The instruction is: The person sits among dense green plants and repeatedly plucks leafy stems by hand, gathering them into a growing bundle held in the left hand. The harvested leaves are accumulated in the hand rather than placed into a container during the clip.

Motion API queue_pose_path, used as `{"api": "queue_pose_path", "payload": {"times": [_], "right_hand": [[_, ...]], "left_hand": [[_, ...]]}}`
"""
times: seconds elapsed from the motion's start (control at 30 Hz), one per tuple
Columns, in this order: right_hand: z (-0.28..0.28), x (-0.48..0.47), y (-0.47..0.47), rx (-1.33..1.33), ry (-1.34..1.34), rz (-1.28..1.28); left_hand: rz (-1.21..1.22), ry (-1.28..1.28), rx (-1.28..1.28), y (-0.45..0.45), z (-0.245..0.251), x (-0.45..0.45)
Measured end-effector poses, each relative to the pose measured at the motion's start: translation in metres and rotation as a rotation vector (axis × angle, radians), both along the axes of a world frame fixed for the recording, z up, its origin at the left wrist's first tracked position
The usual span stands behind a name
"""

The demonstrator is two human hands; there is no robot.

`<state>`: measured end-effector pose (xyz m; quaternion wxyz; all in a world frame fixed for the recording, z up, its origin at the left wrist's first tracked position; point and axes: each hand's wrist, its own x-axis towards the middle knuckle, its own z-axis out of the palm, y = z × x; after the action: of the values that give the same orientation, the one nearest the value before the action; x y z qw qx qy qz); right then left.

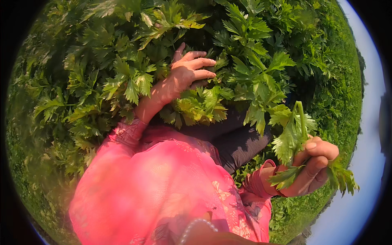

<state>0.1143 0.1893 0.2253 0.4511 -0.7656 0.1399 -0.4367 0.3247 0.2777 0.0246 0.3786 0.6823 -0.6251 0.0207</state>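
Observation:
My left hand (185, 72) reaches into the leafy celery plants (131, 82), back of the hand up and fingers spread. Its fingertips touch or lie just over the foliage; the thumb is partly hidden, and no held thing shows. On the right, my right hand (314, 168) is raised with its fingers closed around a plucked celery stalk with leaves (301, 121). That green stalk is bent over at its top. Some of its leaves hang in front of the fingers and wrist, others stick out past the far side of the hand.
Dense celery foliage surrounds me and stretches to the curved field edge, with sky (364, 153) beyond it. A tall leafy stem (260, 70) stands between my hands. My dark trousers (239, 144) and pink patterned top (159, 183) fill the lower middle. Some leaves are yellowed.

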Motion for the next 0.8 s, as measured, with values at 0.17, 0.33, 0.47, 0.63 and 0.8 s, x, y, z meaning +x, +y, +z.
{"api": "queue_pose_path", "payload": {"times": [0.17, 0.33, 0.47, 0.63, 0.8], "right_hand": [[-0.018, 0.069, -0.011, 0.178, 0.173, 0.184], [-0.129, 0.156, -0.036, 0.499, 0.664, 0.276], [-0.178, 0.191, -0.059, 0.381, 0.551, 0.340], [-0.171, 0.209, -0.053, -0.302, 0.453, 0.119], [-0.201, 0.223, -0.065, -0.351, 0.339, 0.131]], "left_hand": [[0.198, 0.197, 0.023, 0.001, 0.005, -0.014], [0.291, 0.029, 0.250, 0.013, 0.013, -0.028], [0.465, 0.096, 0.215, 0.024, 0.014, -0.034], [0.573, 0.181, 0.121, 0.036, 0.018, -0.015], [0.560, 0.254, 0.183, 0.037, 0.016, -0.014]]}}
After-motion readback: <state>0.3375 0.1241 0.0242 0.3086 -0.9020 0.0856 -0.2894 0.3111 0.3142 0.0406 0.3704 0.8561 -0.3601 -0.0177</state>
